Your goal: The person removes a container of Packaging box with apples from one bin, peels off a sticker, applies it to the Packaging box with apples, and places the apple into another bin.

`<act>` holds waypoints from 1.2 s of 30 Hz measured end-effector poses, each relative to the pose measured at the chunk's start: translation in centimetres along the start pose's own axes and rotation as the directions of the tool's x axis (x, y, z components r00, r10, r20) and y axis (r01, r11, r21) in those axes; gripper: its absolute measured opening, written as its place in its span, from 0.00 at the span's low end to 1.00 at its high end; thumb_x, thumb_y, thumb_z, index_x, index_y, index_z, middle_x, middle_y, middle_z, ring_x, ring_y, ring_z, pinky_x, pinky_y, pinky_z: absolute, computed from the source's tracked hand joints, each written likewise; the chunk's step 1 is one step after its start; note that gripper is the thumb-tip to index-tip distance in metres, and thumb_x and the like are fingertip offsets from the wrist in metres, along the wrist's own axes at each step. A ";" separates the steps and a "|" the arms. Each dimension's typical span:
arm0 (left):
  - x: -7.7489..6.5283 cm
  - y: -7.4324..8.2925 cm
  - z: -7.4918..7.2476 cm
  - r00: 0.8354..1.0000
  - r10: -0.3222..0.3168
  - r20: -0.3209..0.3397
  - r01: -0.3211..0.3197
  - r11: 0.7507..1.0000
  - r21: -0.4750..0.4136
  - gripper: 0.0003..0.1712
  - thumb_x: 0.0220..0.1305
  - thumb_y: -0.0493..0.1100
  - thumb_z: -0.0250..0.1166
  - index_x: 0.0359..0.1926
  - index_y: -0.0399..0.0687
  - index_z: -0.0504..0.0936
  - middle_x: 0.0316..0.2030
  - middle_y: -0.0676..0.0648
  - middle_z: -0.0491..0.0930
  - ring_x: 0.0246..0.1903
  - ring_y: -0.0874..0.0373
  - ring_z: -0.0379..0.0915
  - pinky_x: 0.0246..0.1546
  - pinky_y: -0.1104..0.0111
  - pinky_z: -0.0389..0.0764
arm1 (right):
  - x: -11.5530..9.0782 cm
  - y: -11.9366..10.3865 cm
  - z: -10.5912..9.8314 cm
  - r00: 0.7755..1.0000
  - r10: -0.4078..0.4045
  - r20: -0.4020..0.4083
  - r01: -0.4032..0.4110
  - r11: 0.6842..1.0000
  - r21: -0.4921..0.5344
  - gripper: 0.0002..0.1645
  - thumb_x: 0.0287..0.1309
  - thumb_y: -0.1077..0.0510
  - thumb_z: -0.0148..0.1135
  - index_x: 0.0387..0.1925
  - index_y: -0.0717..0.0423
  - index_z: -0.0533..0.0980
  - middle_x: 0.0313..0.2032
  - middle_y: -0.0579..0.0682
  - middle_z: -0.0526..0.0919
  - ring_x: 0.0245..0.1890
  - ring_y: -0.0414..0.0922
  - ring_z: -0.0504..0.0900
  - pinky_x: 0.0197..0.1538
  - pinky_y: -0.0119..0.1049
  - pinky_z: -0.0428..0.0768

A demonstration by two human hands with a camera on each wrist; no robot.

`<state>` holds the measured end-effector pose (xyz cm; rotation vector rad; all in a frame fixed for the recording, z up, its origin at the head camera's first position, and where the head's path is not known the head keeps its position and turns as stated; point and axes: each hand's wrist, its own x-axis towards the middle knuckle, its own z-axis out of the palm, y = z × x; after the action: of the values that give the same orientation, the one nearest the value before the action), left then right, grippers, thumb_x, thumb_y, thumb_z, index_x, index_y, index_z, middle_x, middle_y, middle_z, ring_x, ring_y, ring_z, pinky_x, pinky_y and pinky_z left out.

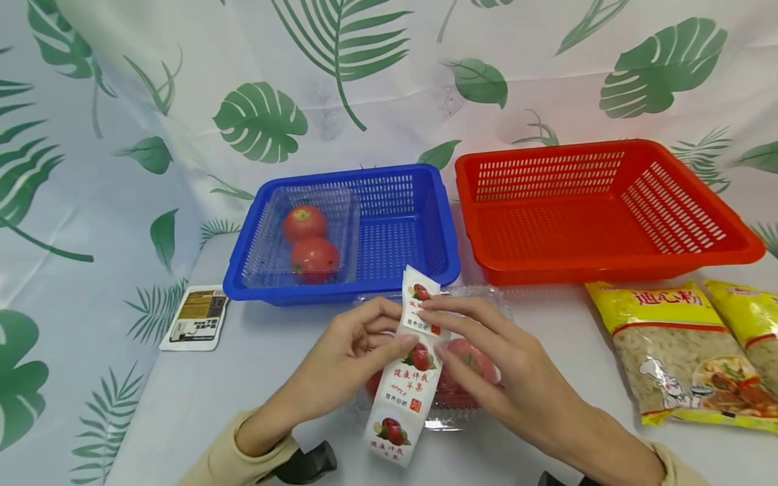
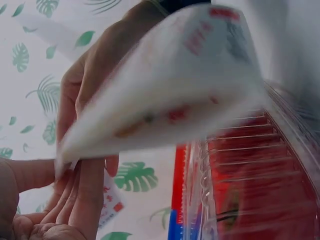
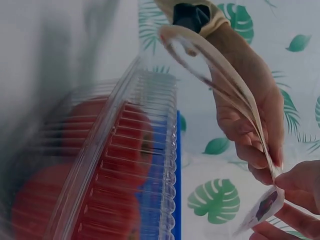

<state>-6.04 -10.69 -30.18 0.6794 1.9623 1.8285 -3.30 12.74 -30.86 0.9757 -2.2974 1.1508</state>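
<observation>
A strip of white apple stickers (image 1: 404,378) hangs slantwise between both hands, printed with red fruit and red characters. My left hand (image 1: 340,361) pinches its left edge between thumb and fingers. From the other side, my right hand (image 1: 516,361) pinches the strip near a fold between two labels. In the right wrist view the strip (image 3: 250,107) curves up from the fingertips. Below the hands lies a lidded clear plastic box (image 1: 450,422) with red tomatoes (image 1: 468,358) inside, partly covered by strip and hands. The left wrist view has the strip blurred in front of the hand.
Behind stands a blue basket (image 1: 401,260) with a clear box of two tomatoes (image 1: 315,258). A red basket (image 1: 559,226) is to its right. Pasta bags (image 1: 668,358) lie at the right, a small white pack with a dark label (image 1: 197,317) at the left.
</observation>
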 end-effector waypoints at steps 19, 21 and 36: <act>0.2 0.6 -0.2 0.999 0.030 -0.037 -0.026 0.995 0.101 0.08 0.77 0.38 0.62 0.51 0.37 0.79 0.44 0.42 0.87 0.40 0.55 0.87 0.40 0.66 0.87 | 1.2 -0.3 0.3 0.999 0.028 -0.036 -0.022 0.987 0.160 0.32 0.52 0.76 0.74 0.58 0.54 0.83 0.51 0.46 0.88 0.53 0.45 0.86 0.61 0.27 0.79; 0.2 0.7 -0.1 0.999 0.029 -0.037 -0.025 0.994 0.104 0.08 0.77 0.38 0.62 0.50 0.38 0.79 0.42 0.43 0.87 0.36 0.57 0.86 0.35 0.69 0.85 | 1.3 -0.3 0.4 0.998 0.030 -0.048 -0.021 0.983 0.183 0.30 0.52 0.77 0.74 0.57 0.55 0.84 0.50 0.46 0.89 0.52 0.45 0.87 0.60 0.28 0.80; -0.5 1.3 0.1 1.000 -0.021 -0.009 0.022 0.992 0.122 0.07 0.77 0.38 0.63 0.50 0.38 0.79 0.42 0.42 0.89 0.38 0.57 0.88 0.34 0.66 0.87 | 1.3 0.2 0.6 0.994 0.053 -0.093 -0.028 0.965 0.260 0.25 0.53 0.81 0.70 0.51 0.59 0.85 0.45 0.50 0.90 0.45 0.43 0.88 0.49 0.31 0.86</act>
<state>-5.44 -10.82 -28.91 0.6866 2.0919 1.7120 -4.33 11.80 -30.46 0.9405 -2.1347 1.5100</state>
